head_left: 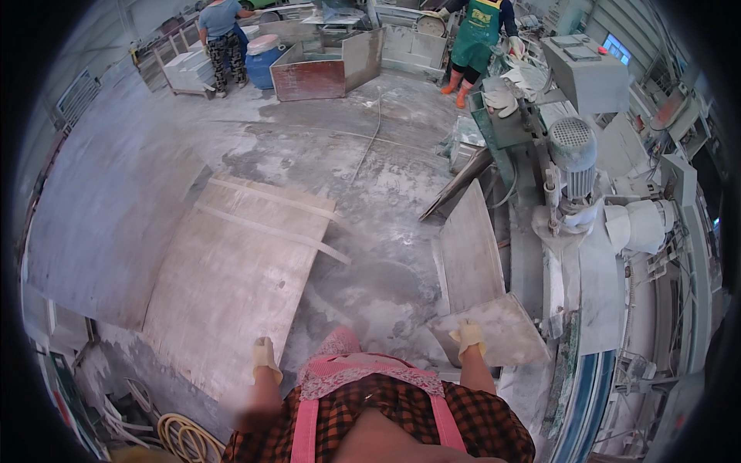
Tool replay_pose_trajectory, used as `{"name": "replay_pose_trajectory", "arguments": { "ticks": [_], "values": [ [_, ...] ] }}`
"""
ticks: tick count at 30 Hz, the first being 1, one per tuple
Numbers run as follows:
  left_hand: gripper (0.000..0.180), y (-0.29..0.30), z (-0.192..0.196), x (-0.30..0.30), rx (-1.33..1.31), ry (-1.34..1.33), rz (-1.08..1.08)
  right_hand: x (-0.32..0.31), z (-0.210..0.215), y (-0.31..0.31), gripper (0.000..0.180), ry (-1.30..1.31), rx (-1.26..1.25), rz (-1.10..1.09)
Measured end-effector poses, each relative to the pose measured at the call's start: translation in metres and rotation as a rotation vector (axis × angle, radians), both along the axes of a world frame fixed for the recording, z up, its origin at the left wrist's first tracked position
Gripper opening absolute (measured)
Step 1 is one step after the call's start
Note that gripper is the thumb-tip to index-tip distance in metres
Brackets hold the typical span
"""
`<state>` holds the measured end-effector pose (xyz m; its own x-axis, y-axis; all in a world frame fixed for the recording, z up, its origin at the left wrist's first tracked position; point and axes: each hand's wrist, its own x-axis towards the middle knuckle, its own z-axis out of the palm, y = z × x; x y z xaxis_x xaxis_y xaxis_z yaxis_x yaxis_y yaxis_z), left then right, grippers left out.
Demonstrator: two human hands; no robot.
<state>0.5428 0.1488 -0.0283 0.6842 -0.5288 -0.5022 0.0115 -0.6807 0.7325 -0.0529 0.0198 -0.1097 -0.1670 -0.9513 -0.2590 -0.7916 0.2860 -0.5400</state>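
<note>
My left hand (264, 353), in a pale glove, is over the lower right edge of a large, dusty flat board (231, 270). Its fingers point away from me, and whether they grip anything does not show. My right hand (468, 336), also gloved, is closed on a smaller grey-brown board (505, 332), which is tilted at the foot of the machine. Just beyond it, a tall narrow panel (472, 258) leans against the machine's side. Two pale strips (266, 202) lie across the far part of the large board.
A dusty machine with a motor (573, 147) runs along the right. A hose (185, 436) lies coiled at lower left. Farther off, two people work near a blue barrel (265, 60) and an open box of panels (310, 81). A cable (372, 139) crosses the wet floor.
</note>
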Motion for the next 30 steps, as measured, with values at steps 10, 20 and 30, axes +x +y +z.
{"name": "replay_pose_trajectory", "arguments": {
  "ticks": [10,20,30],
  "values": [
    [0.034,-0.116,-0.119,0.068,0.127,0.002,-0.02,0.039,0.066,-0.154,0.032,-0.526,0.205,-0.486],
    [0.045,-0.373,0.01,0.059,0.034,0.227,-0.076,0.03,0.014,-0.275,0.042,0.011,0.289,-0.162],
    [0.05,-0.47,0.071,0.06,-0.015,0.141,0.045,0.087,0.02,-0.474,0.039,0.304,0.286,0.143]
  ]
}}
